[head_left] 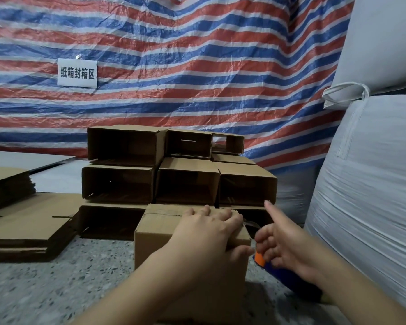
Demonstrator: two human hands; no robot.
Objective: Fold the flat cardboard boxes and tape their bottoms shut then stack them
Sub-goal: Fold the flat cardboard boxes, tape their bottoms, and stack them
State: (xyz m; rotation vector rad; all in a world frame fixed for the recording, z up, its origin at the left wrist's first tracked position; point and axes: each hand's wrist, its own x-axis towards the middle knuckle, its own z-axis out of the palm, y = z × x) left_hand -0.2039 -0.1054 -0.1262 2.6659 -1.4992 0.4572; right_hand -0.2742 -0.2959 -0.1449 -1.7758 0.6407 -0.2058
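Box [164, 238], 6 o'clock, nearest: light, stiff cardboard; take hold at the side walls. Left hand [206, 233] flat, pressing its top. Right hand [284, 242], 4 o'clock, gripping tape dispenser [279, 273], forefinger out. Stacked boxes [174, 170], 12 o'clock.

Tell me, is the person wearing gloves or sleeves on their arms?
No gloves and no sleeves show. The left hand and right hand are bare, and both forearms are bare as far as the picture reaches. I see no rings, watch or bracelets.
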